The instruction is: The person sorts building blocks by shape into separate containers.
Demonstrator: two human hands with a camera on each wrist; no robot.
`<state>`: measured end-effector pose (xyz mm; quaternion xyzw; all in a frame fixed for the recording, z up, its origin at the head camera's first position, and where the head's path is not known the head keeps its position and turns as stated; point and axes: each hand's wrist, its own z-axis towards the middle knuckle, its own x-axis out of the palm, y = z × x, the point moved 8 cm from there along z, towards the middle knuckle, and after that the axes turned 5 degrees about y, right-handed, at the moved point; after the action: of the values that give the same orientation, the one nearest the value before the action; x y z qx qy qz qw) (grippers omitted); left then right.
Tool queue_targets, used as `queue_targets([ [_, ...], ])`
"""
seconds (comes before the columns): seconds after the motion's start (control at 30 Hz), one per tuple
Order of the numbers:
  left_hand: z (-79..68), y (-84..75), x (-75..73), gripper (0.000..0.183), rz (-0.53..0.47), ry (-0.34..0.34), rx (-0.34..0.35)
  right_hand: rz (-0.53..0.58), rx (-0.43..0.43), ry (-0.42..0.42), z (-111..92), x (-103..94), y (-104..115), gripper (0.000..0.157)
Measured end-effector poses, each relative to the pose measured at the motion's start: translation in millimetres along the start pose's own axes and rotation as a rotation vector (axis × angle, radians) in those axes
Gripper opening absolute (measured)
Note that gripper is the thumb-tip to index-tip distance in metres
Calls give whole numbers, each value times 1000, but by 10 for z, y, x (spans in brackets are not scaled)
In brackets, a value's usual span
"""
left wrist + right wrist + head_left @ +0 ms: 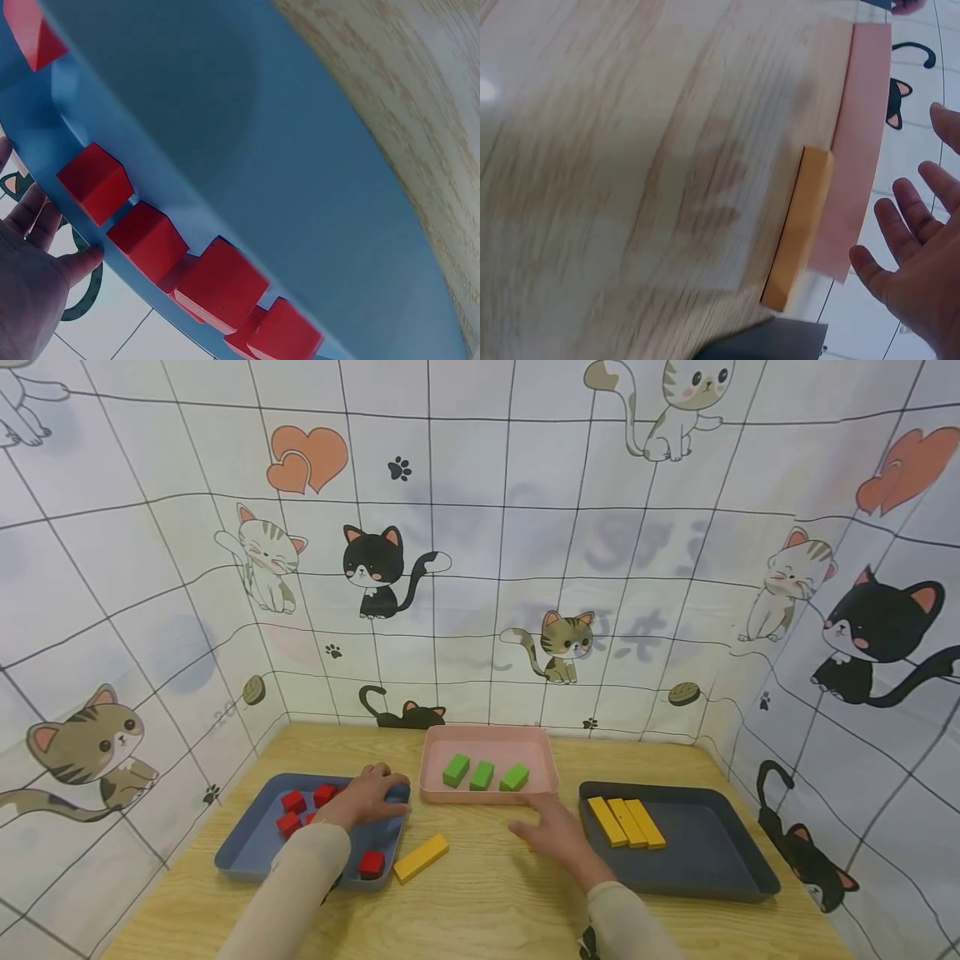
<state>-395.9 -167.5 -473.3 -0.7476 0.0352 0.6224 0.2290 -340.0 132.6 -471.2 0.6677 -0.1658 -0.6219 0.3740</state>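
My left hand (367, 797) is over the back right part of the blue tray (242, 860), its fingers loosely bent with nothing held. Several red blocks (291, 824) lie in that tray, partly hidden by the hand and sleeve. My right hand (555, 833) hovers over the wooden table in front of the pink tray, fingers spread and holding nothing. Below it lies a yellow block (801, 225), mostly covered by the hand in the head view. Another yellow block (422, 858) rests on the table just right of the blue tray.
Three green blocks (482, 775) sit in the pink tray (489, 797) at the back. On the right, a dark grey tray (712, 852) holds three yellow blocks (627, 822) side by side. A cat-print sheet (465, 543) encloses the table's back and sides.
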Motion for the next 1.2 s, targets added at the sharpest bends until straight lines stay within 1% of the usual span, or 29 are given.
queue_targets([
  [0.2,5,-1,0,51,2,3,-9,28,-87,83,46,167,130,48],
  [0.33,8,-2,-2,51,0,2,-13,4,-111,126,64,275,191,50],
  [0.5,7,-2,-1,51,-8,0,-14,-44,-137,167,94,419,275,49],
  [0.7,8,11,12,51,-11,0,-19,-73,-182,223,155,609,350,48],
  [0.83,11,15,15,51,-15,2,-18,-89,-189,254,177,711,398,48],
  [0.93,11,22,14,51,-17,2,-23,-113,-171,275,190,780,428,49],
  [1.07,19,29,15,50,-10,-3,-23,-164,-163,295,213,867,471,51],
  [1.2,22,20,16,50,-1,-6,-15,-223,-190,314,238,954,531,52],
])
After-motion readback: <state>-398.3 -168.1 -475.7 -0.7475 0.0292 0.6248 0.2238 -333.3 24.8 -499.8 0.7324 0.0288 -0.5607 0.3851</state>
